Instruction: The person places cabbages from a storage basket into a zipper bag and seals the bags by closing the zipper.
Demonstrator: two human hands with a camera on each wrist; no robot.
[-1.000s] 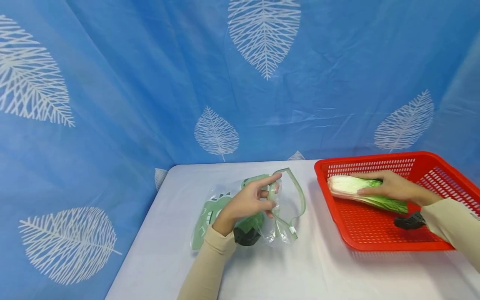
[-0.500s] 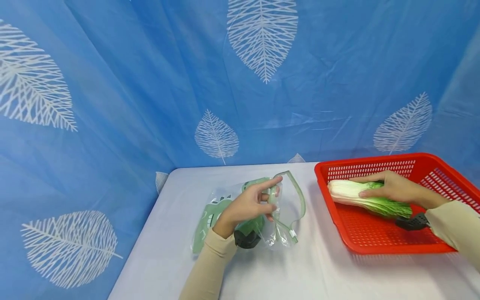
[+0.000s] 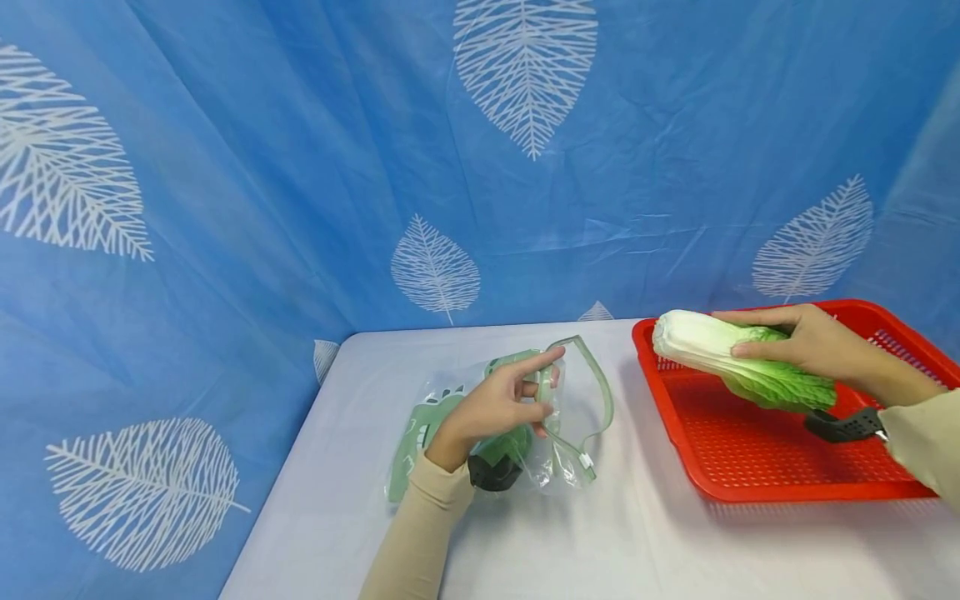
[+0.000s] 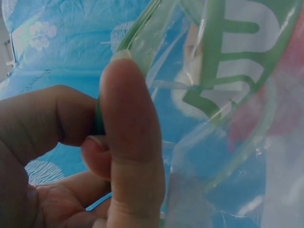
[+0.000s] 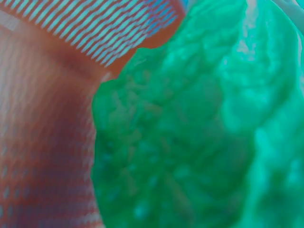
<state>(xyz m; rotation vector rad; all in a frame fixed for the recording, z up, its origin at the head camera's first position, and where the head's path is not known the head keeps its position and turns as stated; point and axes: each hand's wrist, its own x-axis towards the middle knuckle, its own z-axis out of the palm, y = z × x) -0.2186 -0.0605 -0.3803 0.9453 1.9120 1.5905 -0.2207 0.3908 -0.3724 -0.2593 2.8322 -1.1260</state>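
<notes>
In the head view my right hand (image 3: 810, 342) grips a napa cabbage (image 3: 720, 348) by its upper side, holding it above the red basket (image 3: 678, 417). Its white stem end points left; the leafy green end (image 5: 180, 142) fills much of the right wrist view. My left hand (image 3: 498, 400) pinches the green zip edge of a clear plastic bag (image 3: 566, 417) and props its mouth open. The thumb (image 4: 130, 114) lies along that edge in the left wrist view. Green cartoon print (image 3: 420, 433) marks the bag, which my left hand and wrist partly cover.
A white table (image 3: 570, 542) carries the bag at the middle and the basket at the right. Behind and to the left hangs a blue cloth (image 3: 315, 167) with white leaf patterns. A black strap (image 3: 843, 425) circles my right wrist.
My right hand has lifted the napa cabbage up from the basket's floor, to about rim height or above. The left hand and the bag stay where they were.
</notes>
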